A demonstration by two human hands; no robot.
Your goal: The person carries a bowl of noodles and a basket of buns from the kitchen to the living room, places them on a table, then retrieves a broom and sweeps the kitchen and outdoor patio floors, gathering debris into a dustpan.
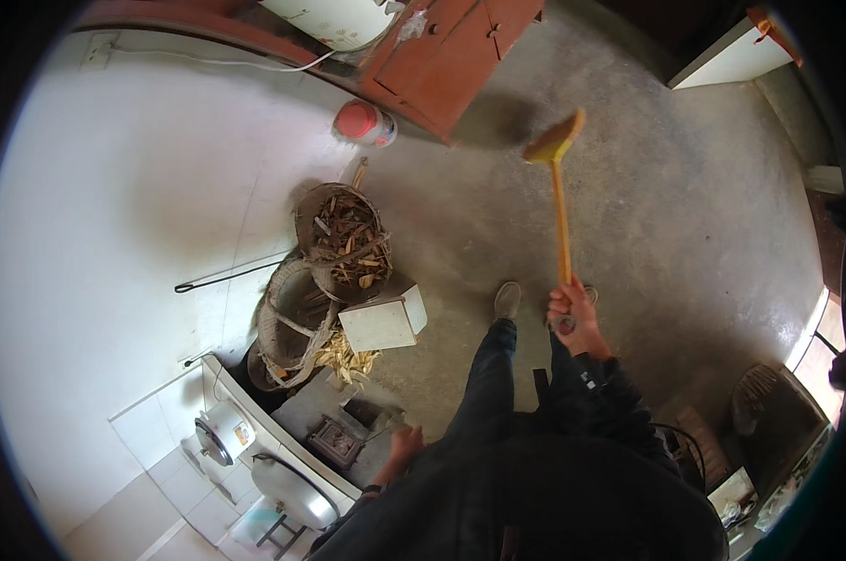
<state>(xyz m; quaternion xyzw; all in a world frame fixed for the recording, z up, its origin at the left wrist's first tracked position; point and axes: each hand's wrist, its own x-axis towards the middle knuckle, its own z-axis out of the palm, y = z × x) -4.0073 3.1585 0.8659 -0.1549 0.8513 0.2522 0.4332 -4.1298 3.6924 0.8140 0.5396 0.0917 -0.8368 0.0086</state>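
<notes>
Right hand (pixel 577 318) grips a broom (pixel 562 224) by its handle, left hand (pixel 405 447) (finger state cannot be determined) is beside the body, and a wood-filled basket (pixel 303 222) stands leftward.

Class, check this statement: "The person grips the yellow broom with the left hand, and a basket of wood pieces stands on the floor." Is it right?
The hand is wrong: the head view shows the yellow broom in the right hand. A basket of wood pieces stands on the floor.

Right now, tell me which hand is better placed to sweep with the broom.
The right hand, I'd judge: it grips the broom, whose head points away from the body. The left hand is off to the left, apart from it.
</notes>
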